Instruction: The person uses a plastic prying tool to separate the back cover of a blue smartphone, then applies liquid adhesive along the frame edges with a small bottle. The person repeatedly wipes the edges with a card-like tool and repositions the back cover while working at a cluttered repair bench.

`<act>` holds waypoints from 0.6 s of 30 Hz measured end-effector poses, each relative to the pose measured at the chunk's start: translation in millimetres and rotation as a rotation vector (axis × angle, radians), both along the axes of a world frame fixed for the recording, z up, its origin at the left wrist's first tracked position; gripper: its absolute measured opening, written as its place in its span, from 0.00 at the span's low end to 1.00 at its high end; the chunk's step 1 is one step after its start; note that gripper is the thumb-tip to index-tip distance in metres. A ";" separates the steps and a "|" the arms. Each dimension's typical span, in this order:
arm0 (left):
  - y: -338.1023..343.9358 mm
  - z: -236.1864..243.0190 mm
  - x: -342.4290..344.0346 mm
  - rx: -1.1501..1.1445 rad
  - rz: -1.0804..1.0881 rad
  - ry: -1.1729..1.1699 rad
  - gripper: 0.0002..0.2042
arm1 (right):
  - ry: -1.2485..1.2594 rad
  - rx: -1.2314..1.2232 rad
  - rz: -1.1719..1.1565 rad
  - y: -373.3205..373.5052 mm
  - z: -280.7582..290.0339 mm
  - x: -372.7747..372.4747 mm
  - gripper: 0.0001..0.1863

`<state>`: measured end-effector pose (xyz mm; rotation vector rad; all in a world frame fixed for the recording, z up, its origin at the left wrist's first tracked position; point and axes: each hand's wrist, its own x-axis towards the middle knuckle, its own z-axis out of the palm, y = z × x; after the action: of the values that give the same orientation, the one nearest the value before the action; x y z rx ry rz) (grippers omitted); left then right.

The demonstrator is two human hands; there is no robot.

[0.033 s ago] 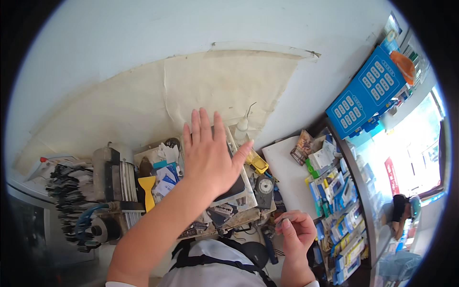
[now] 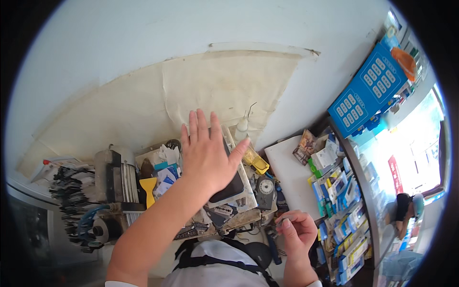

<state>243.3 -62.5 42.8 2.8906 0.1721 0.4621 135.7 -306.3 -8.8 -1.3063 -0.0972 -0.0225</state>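
My left hand [image 2: 205, 162] is stretched out flat, fingers and thumb spread, over a dark flat slab like a tablet [image 2: 230, 190]. It hides much of the slab; whether the palm touches it I cannot tell. A pale box-like stand [image 2: 247, 201] is under the slab. Lower and to the right, my right hand [image 2: 299, 232] is closed in a pinch. Something small and greyish [image 2: 282, 222] shows at its fingertips, too small to name. A razor blade [image 2: 224, 209] lies at the stand's near edge. Just beyond my left thumb stands a squeeze bottle [image 2: 242, 126] with a bent thin nozzle.
A yellow scraper [image 2: 149, 190], blue and white cards [image 2: 166, 178] and a motor-like machine [image 2: 107, 174] are on the left. Right of the stand are a yellow tool [image 2: 256, 161], a dial device [image 2: 265, 191], a white board [image 2: 289, 167] and several packaged goods [image 2: 342, 210].
My left hand has shifted slightly leftward, and a little more of the dark slab shows. The view has turned a touch. My right hand keeps its pinch.
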 end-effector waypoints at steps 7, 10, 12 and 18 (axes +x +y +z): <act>3.1 -12.8 11.3 0.083 -0.026 0.114 0.50 | 0.087 -0.002 0.050 -15.8 -28.1 3.1 0.05; 1.8 -12.9 13.5 0.085 -0.037 0.156 0.50 | 0.062 0.030 0.084 -12.5 -30.6 6.0 0.05; 2.3 -14.0 13.0 0.078 -0.036 0.160 0.50 | 0.035 0.002 0.098 -9.9 -30.6 9.4 0.05; 2.4 -22.5 12.7 0.107 -0.045 0.056 0.48 | -0.003 0.010 0.139 -2.6 -32.9 13.4 0.05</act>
<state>256.0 -60.1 20.4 3.0067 0.0929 0.3944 149.1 -309.0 -41.7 -1.2870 -0.1896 0.0938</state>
